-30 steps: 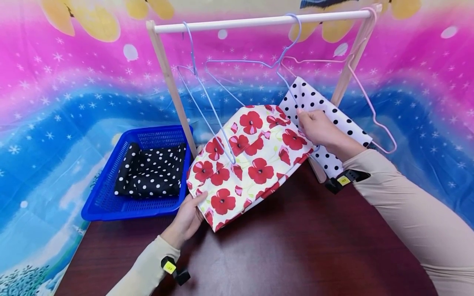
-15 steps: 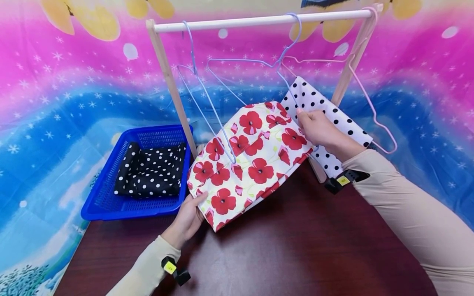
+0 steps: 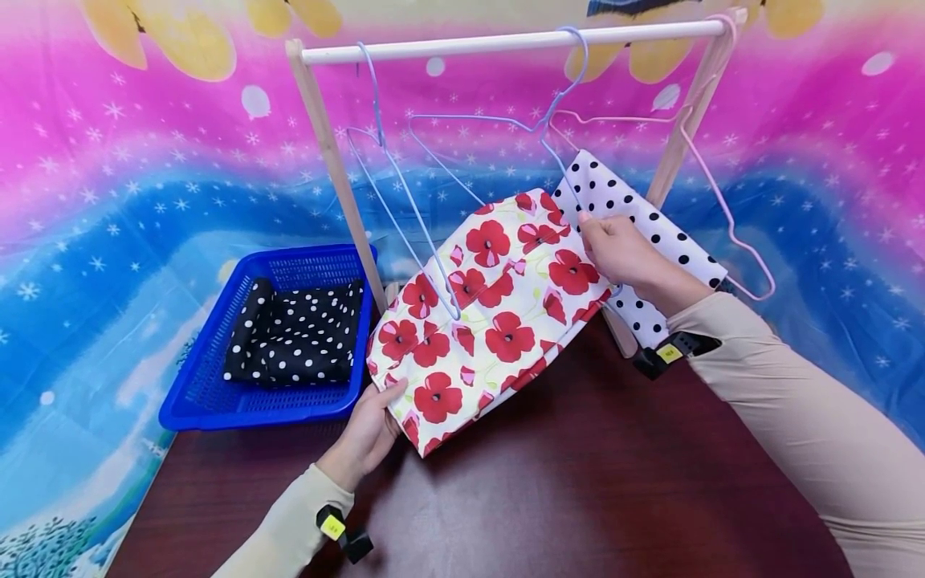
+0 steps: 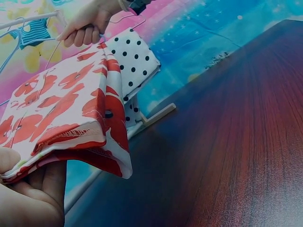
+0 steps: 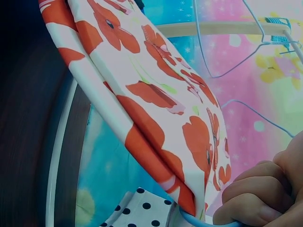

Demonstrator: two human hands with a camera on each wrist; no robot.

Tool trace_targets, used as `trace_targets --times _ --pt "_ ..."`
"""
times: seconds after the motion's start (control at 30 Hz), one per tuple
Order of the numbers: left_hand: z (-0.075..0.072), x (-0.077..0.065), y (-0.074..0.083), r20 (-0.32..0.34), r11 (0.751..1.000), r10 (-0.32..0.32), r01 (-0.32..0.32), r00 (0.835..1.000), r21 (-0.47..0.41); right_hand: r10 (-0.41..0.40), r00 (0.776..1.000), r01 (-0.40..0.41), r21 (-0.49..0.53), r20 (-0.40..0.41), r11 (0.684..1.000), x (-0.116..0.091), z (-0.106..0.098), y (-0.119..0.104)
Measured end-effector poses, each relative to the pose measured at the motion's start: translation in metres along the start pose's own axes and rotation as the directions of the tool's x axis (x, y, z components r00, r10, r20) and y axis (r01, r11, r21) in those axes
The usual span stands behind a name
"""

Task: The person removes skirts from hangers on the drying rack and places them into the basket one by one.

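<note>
In the head view, a folded white cloth with red poppies [image 3: 499, 297] slants across the middle. My left hand [image 3: 368, 433] pinches its lower left corner, thumb on top and fingers beneath, as the left wrist view also shows. My right hand [image 3: 625, 253] grips the right side of a blue wire hanger [image 3: 470, 120] by the cloth's upper right edge; in the right wrist view, the curled fingers [image 5: 255, 198] close around the blue wire. The hanger's left side passes behind the cloth's top edge, where its lower part is hidden.
A second blue hanger [image 3: 405, 189] dangles in front of the cloth from the white rail [image 3: 470, 46]. At right, a pink hanger [image 3: 711, 172] carries a white cloth with black dots [image 3: 668, 241]. A blue basket [image 3: 188, 385] on the dark table [image 3: 578, 498] contains a black dotted cloth [image 3: 311, 333].
The poppy cloth's upper edge has risen and shifted slightly right along the hanger. My left hand has moved slightly, still pinching the corner. My right hand has stayed in place.
</note>
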State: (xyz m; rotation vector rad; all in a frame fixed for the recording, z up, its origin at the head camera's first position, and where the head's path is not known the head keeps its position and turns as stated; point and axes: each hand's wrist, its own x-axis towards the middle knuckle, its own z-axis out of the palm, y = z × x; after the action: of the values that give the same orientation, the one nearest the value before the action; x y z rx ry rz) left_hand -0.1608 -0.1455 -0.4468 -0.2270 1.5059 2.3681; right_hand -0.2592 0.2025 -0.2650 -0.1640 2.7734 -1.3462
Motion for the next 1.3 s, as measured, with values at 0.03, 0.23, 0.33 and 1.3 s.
trace_targets --times 0.03,0.23,0.33,1.3 --pt "0.0 0.0 0.0 0.0 1.0 0.002 -0.002 1.0 -0.001 0.001 1.0 -0.001 0.001 -0.001 1.0 0.0 0.0 0.0" --pt "0.001 0.0 0.001 -0.008 1.0 -0.003 0.003 1.0 -0.01 0.009 1.0 -0.009 0.004 -0.007 1.0 0.001 0.001 0.0" --pt "0.001 -0.001 0.002 -0.016 1.0 -0.007 0.007 1.0 -0.009 0.013 1.0 -0.013 -0.002 -0.011 1.0 0.0 0.0 0.0" --pt "0.027 0.001 0.038 0.037 0.997 0.01 -0.013 0.999 0.072 0.01 0.999 -0.011 0.048 0.033 0.999 0.0 -0.001 0.0"
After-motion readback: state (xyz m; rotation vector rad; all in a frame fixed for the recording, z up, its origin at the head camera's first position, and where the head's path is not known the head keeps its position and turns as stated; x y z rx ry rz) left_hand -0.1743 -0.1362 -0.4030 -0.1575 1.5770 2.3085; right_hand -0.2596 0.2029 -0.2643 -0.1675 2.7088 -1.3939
